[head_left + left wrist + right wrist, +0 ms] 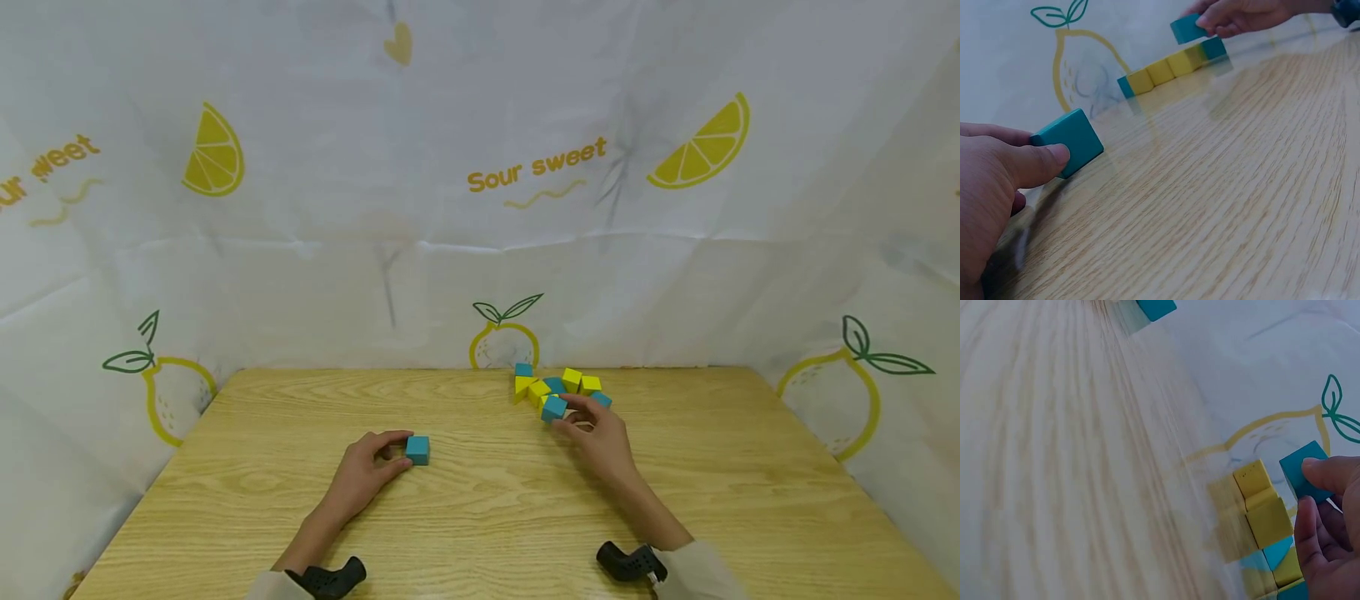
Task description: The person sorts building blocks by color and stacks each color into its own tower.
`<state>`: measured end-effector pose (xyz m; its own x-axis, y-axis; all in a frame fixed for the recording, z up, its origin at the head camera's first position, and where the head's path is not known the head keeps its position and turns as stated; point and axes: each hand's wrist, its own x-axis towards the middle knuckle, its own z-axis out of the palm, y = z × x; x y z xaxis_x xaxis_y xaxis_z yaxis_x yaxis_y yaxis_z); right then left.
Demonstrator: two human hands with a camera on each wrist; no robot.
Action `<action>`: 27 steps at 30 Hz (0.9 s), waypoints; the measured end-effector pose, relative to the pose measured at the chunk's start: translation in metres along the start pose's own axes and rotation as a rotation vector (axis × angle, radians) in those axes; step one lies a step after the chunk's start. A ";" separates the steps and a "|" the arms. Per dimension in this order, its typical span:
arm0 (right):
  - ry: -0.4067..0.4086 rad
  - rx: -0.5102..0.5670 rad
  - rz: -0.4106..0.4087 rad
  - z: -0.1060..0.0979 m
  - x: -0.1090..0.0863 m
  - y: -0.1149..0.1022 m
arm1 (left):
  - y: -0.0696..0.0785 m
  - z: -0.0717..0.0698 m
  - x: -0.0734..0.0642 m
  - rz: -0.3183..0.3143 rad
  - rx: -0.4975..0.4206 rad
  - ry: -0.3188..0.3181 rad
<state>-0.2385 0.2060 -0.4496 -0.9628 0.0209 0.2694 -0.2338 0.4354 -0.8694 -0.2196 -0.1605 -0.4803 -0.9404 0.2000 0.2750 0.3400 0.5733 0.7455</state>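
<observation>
My left hand [362, 473] pinches a blue cube [417, 451] between thumb and fingers, close over the wooden table left of the middle. In the left wrist view this blue cube [1075, 142] is tilted, with the thumb on its near face. Farther back and to the right, my right hand [602, 439] grips another blue cube [554, 408] by thumb and fingertips. The left wrist view has that second cube [1187, 29] raised above a group of yellow and blue blocks [1161, 72]. Part of the group is hidden behind the right hand in the head view.
Several yellow blocks [591, 385] and blue ones lie loosely together near the table's back edge, among them a yellow triangular block [522, 388]. A white sheet [337, 292] printed with lemons hangs behind and beside the wooden table [480, 517].
</observation>
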 end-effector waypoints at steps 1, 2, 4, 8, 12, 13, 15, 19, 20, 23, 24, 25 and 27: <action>-0.010 0.007 -0.010 0.002 0.001 -0.001 | 0.000 0.000 0.000 0.001 0.000 0.001; -0.019 0.012 -0.027 0.004 0.001 -0.003 | 0.000 0.000 0.000 0.003 0.000 0.003; -0.032 0.028 -0.051 0.008 0.002 -0.006 | 0.000 0.000 0.001 0.007 -0.004 0.003; -0.055 0.045 -0.070 0.017 0.002 -0.010 | 0.001 0.000 0.001 0.015 -0.008 0.001; -0.066 0.043 -0.067 0.024 0.001 -0.013 | 0.001 0.000 0.000 0.014 -0.004 0.006; -0.066 0.047 -0.068 0.027 0.001 -0.014 | 0.001 0.000 0.000 0.014 -0.005 0.008; -0.071 0.059 -0.070 0.030 0.001 -0.017 | 0.000 0.000 0.000 0.013 -0.005 0.012; -0.086 0.088 -0.082 0.038 -0.001 -0.022 | 0.000 0.000 0.000 0.011 -0.009 0.014; -0.095 0.097 -0.072 0.039 -0.003 -0.028 | 0.000 0.000 0.000 0.008 -0.009 0.013; -0.113 0.110 -0.060 0.040 -0.009 -0.047 | 0.001 0.000 -0.001 0.001 -0.015 0.010; -0.118 0.117 -0.058 0.040 -0.010 -0.054 | 0.001 0.000 -0.001 0.000 -0.015 0.008; -0.123 0.119 -0.057 0.041 -0.012 -0.061 | 0.001 0.000 0.000 -0.003 -0.016 0.007; -0.135 0.117 -0.062 0.043 -0.014 -0.070 | 0.001 0.000 0.000 -0.003 -0.017 0.005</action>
<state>-0.2141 0.1362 -0.4107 -0.9538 -0.1269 0.2724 -0.2994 0.3248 -0.8971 -0.2189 -0.1598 -0.4794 -0.9413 0.1944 0.2761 0.3376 0.5604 0.7563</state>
